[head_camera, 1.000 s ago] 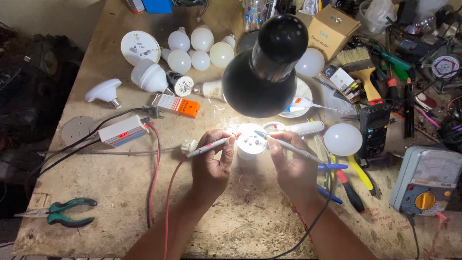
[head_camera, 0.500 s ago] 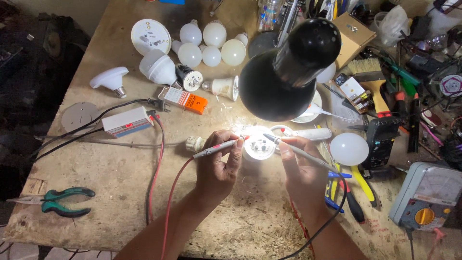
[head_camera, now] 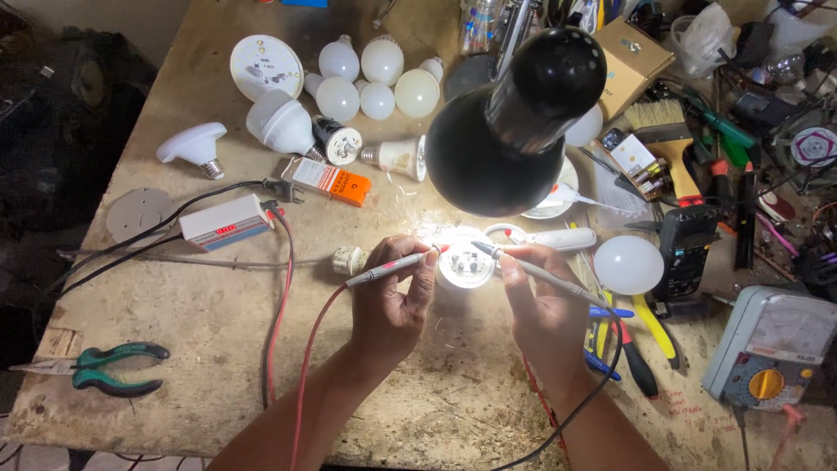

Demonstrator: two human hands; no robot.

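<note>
Red-tipped and slim, a multimeter probe (head_camera: pixel 390 266) is lying pinched in the left hand (head_camera: pixel 394 305), fingers curled shut around it, its long axis pointing right toward the glowing LED board (head_camera: pixel 466 264). The right hand (head_camera: pixel 542 305) is gripping a black-tipped probe (head_camera: pixel 534 269) the same way, angled up and left. Both tips are meeting on the board, which is sitting on the surface (head_camera: pixel 174 349) between the hands, under the black lamp shade (head_camera: pixel 510 131).

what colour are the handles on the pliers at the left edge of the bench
Green, with dark patches, on the pliers; the head view shows them clearly.
</note>
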